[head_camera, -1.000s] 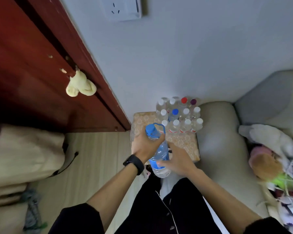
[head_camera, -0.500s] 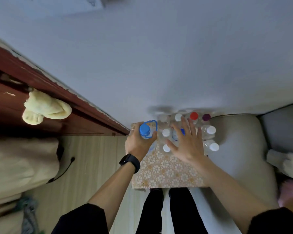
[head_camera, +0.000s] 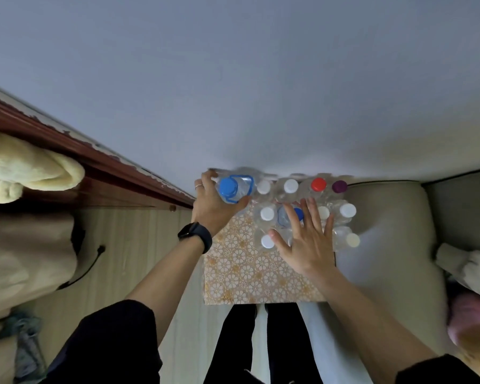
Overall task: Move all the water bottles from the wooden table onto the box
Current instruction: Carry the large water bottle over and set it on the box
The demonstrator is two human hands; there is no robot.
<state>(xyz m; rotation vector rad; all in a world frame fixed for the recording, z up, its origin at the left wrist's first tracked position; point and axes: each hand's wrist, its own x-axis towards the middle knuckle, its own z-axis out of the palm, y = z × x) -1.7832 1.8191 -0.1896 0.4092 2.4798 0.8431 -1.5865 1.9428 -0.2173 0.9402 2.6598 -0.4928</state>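
Observation:
A box (head_camera: 250,275) covered in floral paper stands against the wall below me. Several clear water bottles (head_camera: 291,186) with white, red, purple and blue caps stand packed on its far half. My left hand (head_camera: 212,203) grips a large bottle with a blue cap and blue handle (head_camera: 233,187) at the box's far left corner, upright beside the others. My right hand (head_camera: 306,238), fingers straight and spread, lies over the tops of the middle bottles, partly covering a blue-capped one (head_camera: 298,213).
A dark red wooden edge (head_camera: 100,159) runs along the left with a pale yellow cloth (head_camera: 25,167) on it. A beige cushion (head_camera: 385,245) lies right of the box, a beige bundle (head_camera: 25,250) at left. My dark-trousered legs (head_camera: 261,342) stand at the box's near side.
My left hand carried the large blue-capped bottle from near my body to the box's far left corner. My right hand let go of it and spread over the standing bottles.

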